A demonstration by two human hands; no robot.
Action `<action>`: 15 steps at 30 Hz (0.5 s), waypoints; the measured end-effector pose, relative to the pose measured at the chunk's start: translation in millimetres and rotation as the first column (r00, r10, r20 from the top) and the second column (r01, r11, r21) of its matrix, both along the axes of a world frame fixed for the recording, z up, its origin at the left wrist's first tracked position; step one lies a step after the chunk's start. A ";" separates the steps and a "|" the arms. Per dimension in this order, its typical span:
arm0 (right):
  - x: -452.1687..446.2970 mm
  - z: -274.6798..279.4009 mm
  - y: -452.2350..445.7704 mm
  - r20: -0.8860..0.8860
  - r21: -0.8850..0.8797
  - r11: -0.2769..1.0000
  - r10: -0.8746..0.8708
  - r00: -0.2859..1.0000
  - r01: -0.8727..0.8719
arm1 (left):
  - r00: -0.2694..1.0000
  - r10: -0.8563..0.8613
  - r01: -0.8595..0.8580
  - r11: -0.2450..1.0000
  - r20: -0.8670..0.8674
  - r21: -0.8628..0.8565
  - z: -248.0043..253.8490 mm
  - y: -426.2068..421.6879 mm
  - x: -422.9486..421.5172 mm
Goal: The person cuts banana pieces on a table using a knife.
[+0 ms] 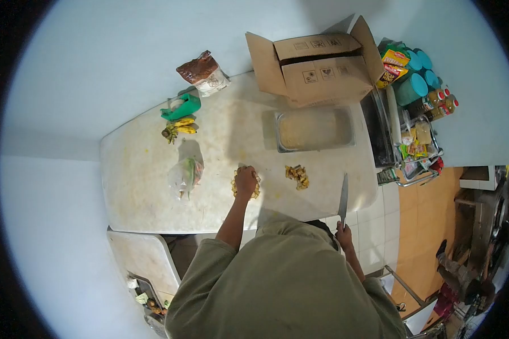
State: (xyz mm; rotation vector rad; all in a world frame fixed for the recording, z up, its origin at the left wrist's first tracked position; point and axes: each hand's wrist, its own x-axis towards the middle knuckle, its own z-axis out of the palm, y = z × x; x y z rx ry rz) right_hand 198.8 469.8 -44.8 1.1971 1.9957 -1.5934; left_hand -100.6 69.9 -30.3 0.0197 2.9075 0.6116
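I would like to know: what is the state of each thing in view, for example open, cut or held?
Knife, held in the right hand
Near pile, cut pieces, under the left hand
Other pile, cut pieces, loose
Cardboard box, side flaps spread open
Bananas, unpeeled
Clear bag, filled; closure unclear
Jars, blue-green lids on
Bottles, red caps on

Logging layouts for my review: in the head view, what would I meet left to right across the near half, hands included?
Clear plastic bag with green contents, left hand over yellowish chopped pieces, small brown-and-yellow chopped pile, long steel-bladed knife in the right hand.
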 end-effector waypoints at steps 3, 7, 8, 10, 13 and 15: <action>-3.4 10.4 -3.9 0.018 -0.059 0.997 -0.043 0.999 0.044 | 0.999 -0.025 0.025 1.000 0.039 -0.005 1.3 -1.7 -0.6; 0.9 7.1 -8.1 0.016 -0.044 0.998 -0.041 0.999 0.042 | 0.998 -0.061 0.063 0.997 0.034 -0.048 4.9 -0.8 5.4; 1.9 2.9 -7.1 0.014 -0.044 0.998 -0.046 0.999 0.047 | 0.997 -0.067 0.069 0.996 0.037 -0.051 7.4 0.1 6.5; 0.9 11.9 -9.8 0.032 -0.052 0.998 -0.035 0.999 0.037 | 0.996 -0.078 0.080 0.995 0.043 -0.056 8.4 0.6 12.4; 7.0 12.0 -14.6 0.035 -0.028 0.999 -0.029 0.999 0.030 | 0.997 -0.078 0.077 0.997 -0.007 -0.005 8.2 -1.8 19.8; 16.0 7.0 -15.6 0.013 -0.004 1.000 0.000 1.000 0.000 | 0.997 -0.079 0.079 0.996 -0.012 0.028 9.8 -2.3 22.7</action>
